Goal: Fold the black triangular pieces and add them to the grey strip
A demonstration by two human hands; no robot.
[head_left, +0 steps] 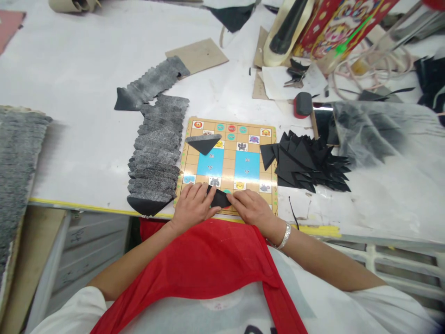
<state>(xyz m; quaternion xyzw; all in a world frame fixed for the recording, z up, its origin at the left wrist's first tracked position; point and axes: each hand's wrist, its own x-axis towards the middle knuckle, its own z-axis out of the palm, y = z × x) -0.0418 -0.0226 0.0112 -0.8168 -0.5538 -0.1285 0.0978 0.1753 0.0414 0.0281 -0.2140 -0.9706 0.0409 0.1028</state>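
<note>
While the black piece lies long-ways across the frame's lower centre, my left hand pinches its left end, my right hand its right.

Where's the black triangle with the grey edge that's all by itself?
In the head view, that black triangle lies on the upper left part of the animal board, just beyond the left hand.

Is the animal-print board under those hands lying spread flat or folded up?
Spread flat: the board lies on the white table, its printed side with both blue panels facing up.
</note>
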